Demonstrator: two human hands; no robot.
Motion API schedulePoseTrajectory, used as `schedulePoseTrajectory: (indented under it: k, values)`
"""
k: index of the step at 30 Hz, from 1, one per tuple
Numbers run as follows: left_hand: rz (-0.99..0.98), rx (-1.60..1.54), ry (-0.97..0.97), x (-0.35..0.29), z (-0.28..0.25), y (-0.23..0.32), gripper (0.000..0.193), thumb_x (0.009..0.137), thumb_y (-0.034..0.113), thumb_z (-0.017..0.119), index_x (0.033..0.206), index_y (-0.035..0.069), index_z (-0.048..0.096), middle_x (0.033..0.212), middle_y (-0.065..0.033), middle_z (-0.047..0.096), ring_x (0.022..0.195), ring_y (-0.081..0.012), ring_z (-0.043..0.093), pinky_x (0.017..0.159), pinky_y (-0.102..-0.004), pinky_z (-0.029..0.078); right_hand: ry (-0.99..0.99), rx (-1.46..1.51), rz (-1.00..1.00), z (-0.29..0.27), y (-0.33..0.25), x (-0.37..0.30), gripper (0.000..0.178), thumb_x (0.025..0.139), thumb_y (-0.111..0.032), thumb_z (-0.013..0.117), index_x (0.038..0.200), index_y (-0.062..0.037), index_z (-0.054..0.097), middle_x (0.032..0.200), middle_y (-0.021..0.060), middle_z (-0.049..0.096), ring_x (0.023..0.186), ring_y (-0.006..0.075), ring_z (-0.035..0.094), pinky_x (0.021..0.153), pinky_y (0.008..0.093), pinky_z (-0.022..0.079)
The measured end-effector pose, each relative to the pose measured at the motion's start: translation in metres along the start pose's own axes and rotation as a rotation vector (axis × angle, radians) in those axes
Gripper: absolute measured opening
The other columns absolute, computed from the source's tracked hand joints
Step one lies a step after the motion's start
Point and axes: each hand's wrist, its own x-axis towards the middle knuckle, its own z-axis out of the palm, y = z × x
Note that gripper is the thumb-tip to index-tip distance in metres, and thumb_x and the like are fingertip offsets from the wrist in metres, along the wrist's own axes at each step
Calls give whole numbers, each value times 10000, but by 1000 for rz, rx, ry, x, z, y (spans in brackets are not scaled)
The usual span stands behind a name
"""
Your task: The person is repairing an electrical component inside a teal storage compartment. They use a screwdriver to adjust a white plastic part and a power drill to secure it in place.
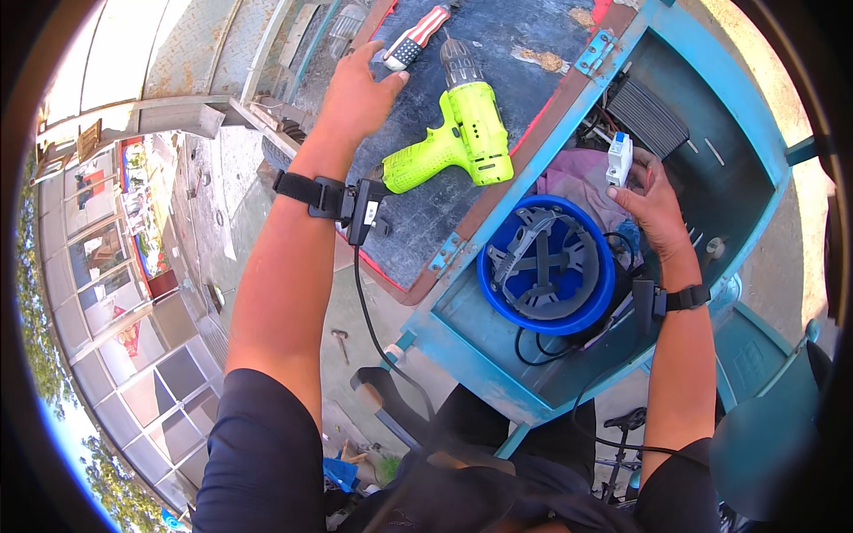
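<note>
My right hand [657, 200] grips a small white circuit breaker [619, 160] with a blue switch, held upright over a blue metal box. My left hand [360, 99] is over the far left of the dark lid board, fingers apart and holding nothing. Its thumb is close to a tool with a flag-patterned handle [416, 40]; whether they touch I cannot tell. Beside it a lime-green cordless drill [458, 138] lies on the board, its chuck pointing away from me.
The opened blue box [746, 204] contains an upturned blue hard hat [548, 315], a pinkish cloth [569, 182], a grey finned block [647, 115] and black cable. Hinges [597, 51] join the box to the dark lid board [391, 235]. A hammer [340, 342] lies on the ground at left.
</note>
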Motion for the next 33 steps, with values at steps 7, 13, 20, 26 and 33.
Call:
schedulePoseTrajectory:
  k: [7,13,20,26,33]
  values:
    - [-82,-66,-87,31,20,-11,445,919,262,738,1275,5,667,1111,-176,731,1027,-299,710,865,-403,539,-22,80,32,-11,3,3,907,735,-85,907,1468,52,392,1365,193,576,1288,260,563,1108,386,443]
    - [-230,-873,-10,11,-18,9,357,1038,157,616,1355,-4,587,1125,-71,711,959,-157,692,771,-283,538,-73,85,-15,-15,5,2,903,759,-68,883,1490,46,364,1385,176,564,1290,244,561,1097,379,456]
    - [32,-945,100,-54,-78,85,305,1049,100,486,1305,-43,570,990,-100,711,791,-102,647,611,-204,463,-107,110,-67,-18,12,0,903,760,10,833,1513,28,335,1434,191,536,1375,255,501,1137,375,416]
    - [199,-501,-139,-96,-26,133,265,1023,54,474,1249,17,607,990,-40,645,751,-38,523,663,-201,421,-110,83,-87,-19,18,4,898,732,19,826,1507,-25,375,1475,172,524,1377,263,505,1145,382,430]
    - [214,-495,-98,-96,13,147,193,958,36,554,1127,1,640,1007,-112,663,877,-178,635,796,-309,514,-129,61,-56,-19,16,3,946,714,13,851,1525,-39,366,1513,185,502,1428,284,461,1164,400,402]
